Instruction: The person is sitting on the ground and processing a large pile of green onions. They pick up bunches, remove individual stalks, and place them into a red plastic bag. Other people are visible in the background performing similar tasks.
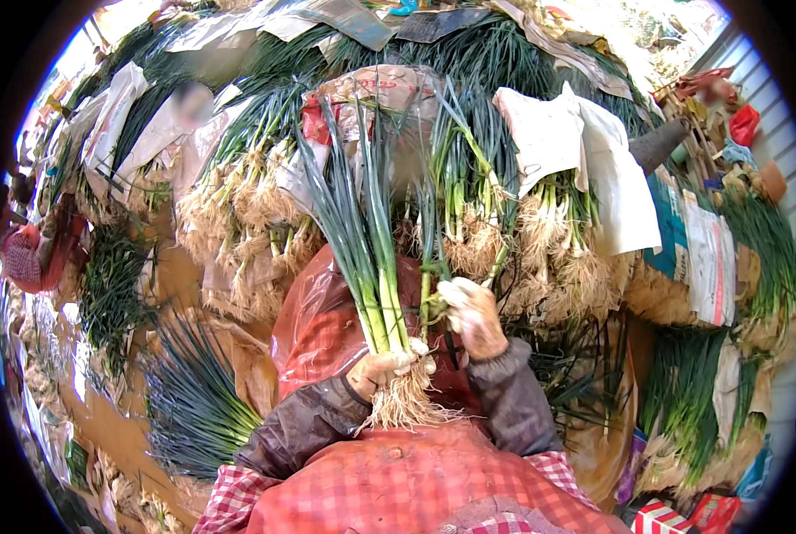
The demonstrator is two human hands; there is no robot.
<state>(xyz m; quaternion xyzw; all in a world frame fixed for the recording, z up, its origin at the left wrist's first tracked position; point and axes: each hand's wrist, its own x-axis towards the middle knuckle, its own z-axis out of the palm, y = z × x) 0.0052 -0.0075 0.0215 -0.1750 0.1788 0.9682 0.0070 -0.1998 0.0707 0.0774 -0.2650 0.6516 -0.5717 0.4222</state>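
Note:
My left hand is wrapped round the white lower stems of a small bunch of green onions, just above their pale, stringy roots. The dark green tops fan upward and away from me. To the right of the bunch, my right hand is closed, its fingertips pinching a bent leaf on a thinner green onion stalk. That stalk runs down toward my left hand. Both hands wear pale, soiled coverings over the fingers. A red checked apron lies beneath my hands.
Heaped green onions with roots toward me line the far side, partly under white sheets. A loose pile lies at left, another at right. Another person in red is at far left. A corrugated wall stands at right.

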